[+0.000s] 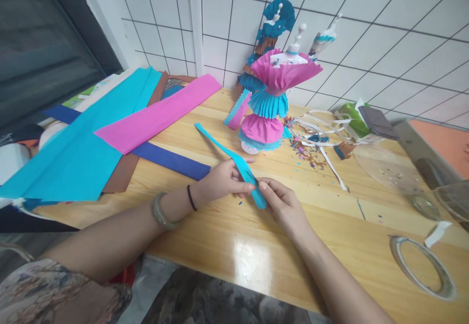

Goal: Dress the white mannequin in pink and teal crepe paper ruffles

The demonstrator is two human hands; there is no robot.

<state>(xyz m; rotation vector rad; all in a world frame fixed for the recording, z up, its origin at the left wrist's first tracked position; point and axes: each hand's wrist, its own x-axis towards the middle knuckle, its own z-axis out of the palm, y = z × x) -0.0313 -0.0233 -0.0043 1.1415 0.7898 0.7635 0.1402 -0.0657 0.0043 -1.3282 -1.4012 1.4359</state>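
A narrow turquoise crepe paper strip (240, 163) runs between my hands over the table, its far end reaching up to the left. My left hand (227, 180) grips the strip near its middle, thumb on top. Close by on the right, my right hand (280, 199) pinches the strip's edge between thumb and fingers. A thin dark line shows on the paper by the right fingertips; what it is I cannot make out. Just beyond stands a bottle-like object dressed in ruffled pink and turquoise crepe paper (269, 104).
On the left lie a turquoise sheet (84, 143), a pink strip (161, 111) and a dark blue strip (172, 160). Paper scraps (309, 153) are scattered right of the ruffled object. A tape roll (421, 265) rests at front right. A phone (377, 121) leans near the tiled wall.
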